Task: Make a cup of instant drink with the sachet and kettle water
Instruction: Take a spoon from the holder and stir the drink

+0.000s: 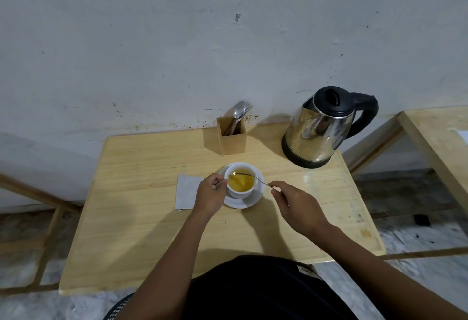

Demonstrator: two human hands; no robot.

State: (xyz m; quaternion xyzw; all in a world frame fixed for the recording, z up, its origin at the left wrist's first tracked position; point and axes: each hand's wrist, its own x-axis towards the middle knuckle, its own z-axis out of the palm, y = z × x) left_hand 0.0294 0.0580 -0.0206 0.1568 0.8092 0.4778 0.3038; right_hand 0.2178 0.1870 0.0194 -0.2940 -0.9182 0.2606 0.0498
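Observation:
A white cup point(241, 191) full of yellow drink stands on a white saucer point(249, 200) in the middle of the wooden table point(152, 218). My left hand point(210, 194) grips the cup's left side. My right hand point(296, 203) pinches the handle of a thin metal spoon point(253, 176), whose bowl lies over the drink near the cup's far left rim. A pale sachet point(187, 190) lies flat on the table just left of my left hand. The steel kettle point(321, 129) with a black lid and handle stands at the back right.
A wooden cutlery holder point(231, 137) with a spoon and a fork stands at the back against the wall. A second wooden table point(435, 142) is to the right. My dark-clothed lap fills the bottom of the view.

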